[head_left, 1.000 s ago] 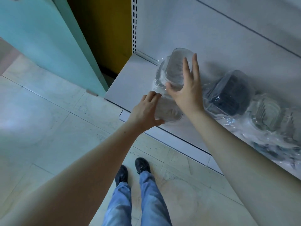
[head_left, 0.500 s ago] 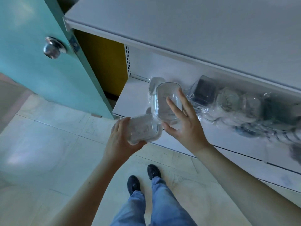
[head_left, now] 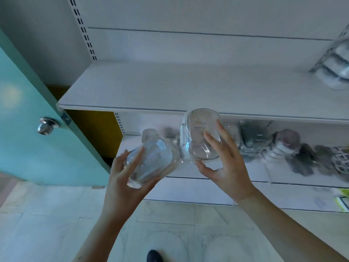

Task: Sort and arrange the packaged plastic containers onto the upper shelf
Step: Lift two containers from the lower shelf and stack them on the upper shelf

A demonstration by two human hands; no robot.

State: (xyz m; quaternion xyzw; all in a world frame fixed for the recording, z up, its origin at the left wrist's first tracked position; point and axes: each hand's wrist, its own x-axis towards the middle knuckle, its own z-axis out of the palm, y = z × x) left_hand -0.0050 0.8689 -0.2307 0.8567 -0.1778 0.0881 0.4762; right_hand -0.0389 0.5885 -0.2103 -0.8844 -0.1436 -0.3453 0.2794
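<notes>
both hands have risen since half a second ago: the left hand [head_left: 124,178] and right hand [head_left: 226,167], then low in front of the lower shelf [head_left: 188,168], now hold their loads just under the front lip of the upper shelf [head_left: 170,87], whose top has come into view. the left hand grips a clear wrapped container [head_left: 151,159] from below, fingers curled round its near end; it lies tilted, long axis running from the palm up and right toward the upper shelf's lip. the right hand, fingers spread and curled, clasps a second wrapped container [head_left: 200,135] standing nearly upright, its rounded top overlapping the lip. the two packs almost touch, possibly joined by wrap. the upper shelf's board is bare across its left and middle, with stacked packs [head_left: 338,69] at its far right. beneath it, other wrapped containers [head_left: 283,144] crowd the lower shelf's right side. left of the upper shelf stands a teal door [head_left: 28,129] with a metal knob [head_left: 46,126]
</notes>
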